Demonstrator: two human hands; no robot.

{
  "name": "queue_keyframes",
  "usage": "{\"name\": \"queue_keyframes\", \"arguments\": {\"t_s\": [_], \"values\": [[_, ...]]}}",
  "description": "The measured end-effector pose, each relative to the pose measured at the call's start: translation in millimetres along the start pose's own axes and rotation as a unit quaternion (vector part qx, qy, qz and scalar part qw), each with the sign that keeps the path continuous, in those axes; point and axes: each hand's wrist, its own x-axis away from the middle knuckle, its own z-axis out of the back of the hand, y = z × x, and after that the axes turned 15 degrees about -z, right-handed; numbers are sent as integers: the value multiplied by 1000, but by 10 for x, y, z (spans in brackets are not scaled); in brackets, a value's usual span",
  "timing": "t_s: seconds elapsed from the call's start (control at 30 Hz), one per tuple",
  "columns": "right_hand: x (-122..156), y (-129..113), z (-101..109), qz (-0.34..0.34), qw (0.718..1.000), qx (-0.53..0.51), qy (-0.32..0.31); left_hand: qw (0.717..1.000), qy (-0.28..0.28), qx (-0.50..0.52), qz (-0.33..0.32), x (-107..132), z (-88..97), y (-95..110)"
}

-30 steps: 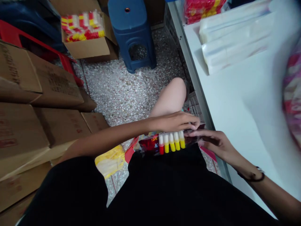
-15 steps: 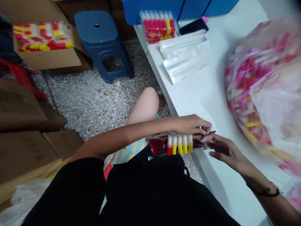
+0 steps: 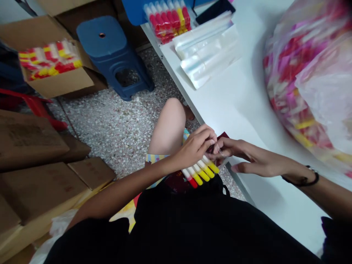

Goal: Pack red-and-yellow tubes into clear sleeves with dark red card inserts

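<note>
A clear packet of small tubes [image 3: 200, 172] with white caps and red or yellow bodies, backed by a dark red card, lies over my lap at the white table's edge. My left hand [image 3: 194, 146] is closed over the packet's upper end, fingertips pinched on it. My right hand [image 3: 242, 157] comes in from the right and pinches the same end, its lower fingers stretched out. Both hands meet at the packet's top.
The white table [image 3: 242, 99] carries a stack of empty clear bags [image 3: 207, 51], a finished packet of tubes [image 3: 169, 20] and a big plastic bag of tubes [image 3: 310, 80]. On the floor stand a blue stool [image 3: 112, 55], an open carton of packets [image 3: 49, 66] and closed cartons [image 3: 35, 165].
The packet has tilted from level to slanting, and both hands have closed in together on its upper end. The view has swung a little toward the table.
</note>
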Motion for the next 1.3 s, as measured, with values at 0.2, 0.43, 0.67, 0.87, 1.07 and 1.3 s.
{"name": "queue_keyframes", "arguments": {"t_s": [0.2, 0.43, 0.67, 0.87, 1.07, 1.3], "values": [[-84, -36, -81, -34, 996, -75, -18, 999, 4, 4, 41, -25, 8, -9], [-85, 421, 53, 9, 938, -211, 273, 992, -21, -119, 30, -562, 201, 22], [72, 1254, 213, -5, 830, -415, 373, 913, -187, -332, -146, -592, -86, -301], [71, 1235, 162, 18, 843, -441, 307, 886, -281, -326, -170, -875, -268, -800], [-26, 1293, 214, 109, 837, -417, 336, 892, -271, -304, -198, -977, -231, -872], [-45, 1287, 317, 53, 877, -341, 334, 906, -260, -281, -180, -947, -242, -873]]}}
